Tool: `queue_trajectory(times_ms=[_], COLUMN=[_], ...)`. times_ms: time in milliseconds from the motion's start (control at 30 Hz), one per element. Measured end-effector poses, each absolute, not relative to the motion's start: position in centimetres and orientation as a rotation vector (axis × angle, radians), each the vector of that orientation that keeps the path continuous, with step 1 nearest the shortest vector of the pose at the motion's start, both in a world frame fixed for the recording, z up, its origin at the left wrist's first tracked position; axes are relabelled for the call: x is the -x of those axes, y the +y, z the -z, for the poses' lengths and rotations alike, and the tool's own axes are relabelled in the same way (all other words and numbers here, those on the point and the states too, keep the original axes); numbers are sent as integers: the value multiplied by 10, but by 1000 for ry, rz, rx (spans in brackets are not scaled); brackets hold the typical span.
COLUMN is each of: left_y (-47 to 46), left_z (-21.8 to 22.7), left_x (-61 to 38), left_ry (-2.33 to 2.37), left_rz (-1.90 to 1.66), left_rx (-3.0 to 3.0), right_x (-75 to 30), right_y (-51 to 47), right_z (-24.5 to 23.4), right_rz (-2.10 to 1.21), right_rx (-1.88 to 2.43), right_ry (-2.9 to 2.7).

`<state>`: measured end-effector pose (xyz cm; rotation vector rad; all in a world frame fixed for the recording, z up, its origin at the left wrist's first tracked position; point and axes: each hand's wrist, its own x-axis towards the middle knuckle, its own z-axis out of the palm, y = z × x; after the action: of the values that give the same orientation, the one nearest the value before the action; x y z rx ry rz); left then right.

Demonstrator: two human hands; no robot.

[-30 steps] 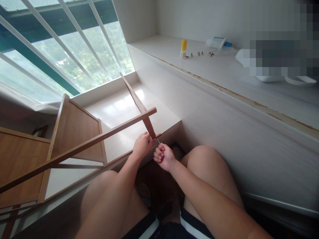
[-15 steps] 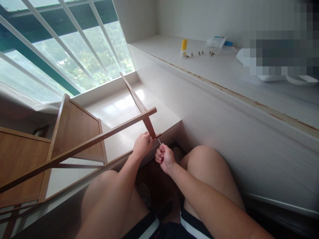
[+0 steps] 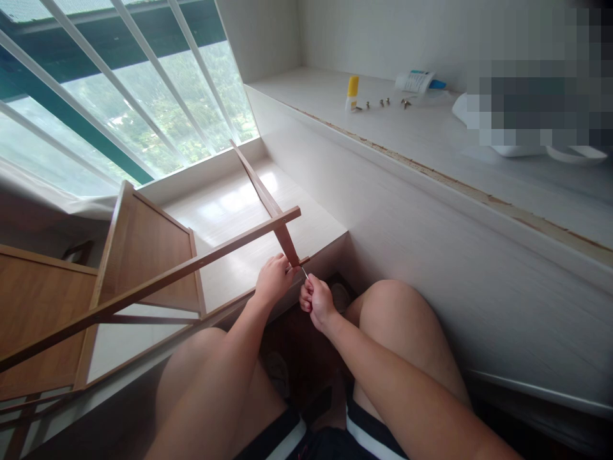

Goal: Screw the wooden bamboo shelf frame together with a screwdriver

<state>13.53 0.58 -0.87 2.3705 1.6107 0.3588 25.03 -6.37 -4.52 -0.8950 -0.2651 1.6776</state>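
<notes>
Seated between bare knees (image 3: 397,306) in dark shorts (image 3: 330,444) with white stripes, a person works at the end of a wooden crosspiece (image 3: 287,244). The right hand (image 3: 318,300) is curled into a fist, clamped on a thin metal tool (image 3: 304,272) whose far tip meets the wood (the handle, if there is one, is hidden in the palm). That fist has rolled slightly over the past second, a small turn of the wrist. The left hand (image 3: 274,279) stays put, its fingers closed about the crosspiece's near end, and the wood has not visibly shifted. The turn appears to be work on that one spot, with the left hand seemingly steadying it; whether anything there has tightened or loosened cannot be told.

The crosspiece meets a long wooden rail (image 3: 244,239) just beyond the hands and runs back over a pale ledge (image 3: 230,211), beside a wooden panel (image 3: 151,243). On the shelf (image 3: 383,131) at right, small screws (image 3: 406,103) lie near a yellow-capped bottle (image 3: 353,92) and a blue-capped tube (image 3: 416,82). Past the barred window (image 3: 158,102), greenery shows.
</notes>
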Motion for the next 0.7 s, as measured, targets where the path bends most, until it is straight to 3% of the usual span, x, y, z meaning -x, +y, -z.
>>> queue_trajectory(times_ms=[700], left_y=[5], left_z=[5], left_x=[-137], left_ry=[1615], left_rz=[-299], left_rx=[-2382], right_x=[-251], right_y=[-58], right_z=[52], right_rz=[-1500], right_rx=[1081], right_ry=[-535])
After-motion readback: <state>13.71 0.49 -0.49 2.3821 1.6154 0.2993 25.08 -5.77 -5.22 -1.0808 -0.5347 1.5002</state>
